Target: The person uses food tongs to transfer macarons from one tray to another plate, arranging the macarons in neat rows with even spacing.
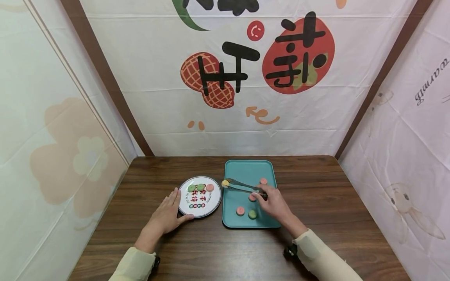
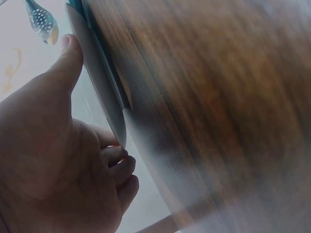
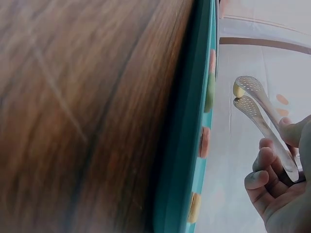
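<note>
My right hand (image 1: 272, 201) holds a pair of metal tongs (image 3: 265, 119) by the handles. Between their perforated tips sits a yellow macaron (image 1: 225, 183), raised over the gap between the plate and the tray's left edge. My left hand (image 1: 168, 214) rests against the left rim of the round white plate (image 1: 197, 207), fingers extended along it and thumb at its near side. On the plate, two green macarons (image 1: 195, 187) and a pink macaron (image 1: 209, 187) lie in a row. The teal tray (image 1: 246, 168) carries several macarons, among them a pink one (image 1: 240, 211) and a green one (image 1: 252, 214).
Plate and tray stand side by side on a dark wooden table (image 1: 309, 175), toward its far edge. A white printed cloth (image 1: 161, 117) hangs behind it, with more cloth on both sides. The right hand and tongs cover part of the tray.
</note>
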Demonstrator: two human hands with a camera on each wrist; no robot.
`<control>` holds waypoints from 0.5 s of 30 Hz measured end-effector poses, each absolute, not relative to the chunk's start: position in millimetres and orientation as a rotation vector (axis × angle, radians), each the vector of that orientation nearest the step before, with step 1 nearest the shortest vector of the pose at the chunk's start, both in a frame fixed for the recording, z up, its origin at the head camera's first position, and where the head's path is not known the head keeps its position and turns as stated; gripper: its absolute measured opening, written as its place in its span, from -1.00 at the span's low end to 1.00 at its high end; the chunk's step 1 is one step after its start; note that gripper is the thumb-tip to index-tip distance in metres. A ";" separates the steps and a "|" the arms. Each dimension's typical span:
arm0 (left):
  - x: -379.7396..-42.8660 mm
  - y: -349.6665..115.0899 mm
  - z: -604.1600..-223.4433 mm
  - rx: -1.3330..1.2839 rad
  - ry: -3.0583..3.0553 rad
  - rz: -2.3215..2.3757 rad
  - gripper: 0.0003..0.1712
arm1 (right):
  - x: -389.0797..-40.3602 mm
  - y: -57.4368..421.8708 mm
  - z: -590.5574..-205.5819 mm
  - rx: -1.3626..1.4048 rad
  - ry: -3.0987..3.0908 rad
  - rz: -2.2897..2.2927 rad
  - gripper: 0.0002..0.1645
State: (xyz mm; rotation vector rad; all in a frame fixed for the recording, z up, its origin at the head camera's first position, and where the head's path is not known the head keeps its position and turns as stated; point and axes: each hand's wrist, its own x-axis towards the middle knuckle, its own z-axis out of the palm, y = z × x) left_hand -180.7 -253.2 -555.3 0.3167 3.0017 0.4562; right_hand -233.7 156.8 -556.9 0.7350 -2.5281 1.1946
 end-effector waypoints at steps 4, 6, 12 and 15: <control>-181.5 -254.0 -555.4 0.314 3.001 0.457 0.34 | -232.1 151.5 -557.1 0.772 -2.529 1.199 -0.66; -181.9 -253.8 -555.4 0.310 2.998 0.460 0.35 | -231.5 148.8 -556.5 0.789 -2.540 1.211 -0.67; -182.8 -253.5 -556.1 0.293 2.985 0.454 0.34 | -231.5 141.5 -558.1 0.848 -2.535 1.217 -0.65; -182.8 -253.4 -556.8 0.298 2.989 0.463 0.34 | -231.4 138.5 -558.0 0.867 -2.517 1.215 -0.66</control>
